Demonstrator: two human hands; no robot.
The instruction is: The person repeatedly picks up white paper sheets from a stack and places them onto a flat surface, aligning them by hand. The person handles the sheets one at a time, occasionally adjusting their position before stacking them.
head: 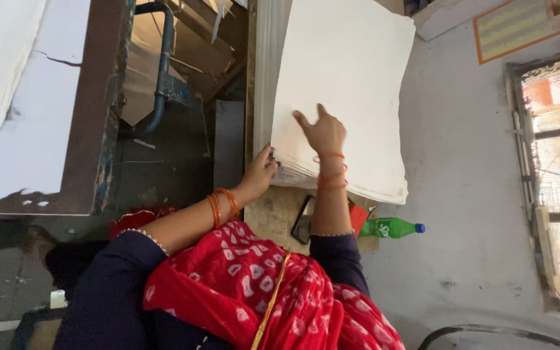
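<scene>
Both hands on paper stack [351, 84] — fingertips hidden.
</scene>
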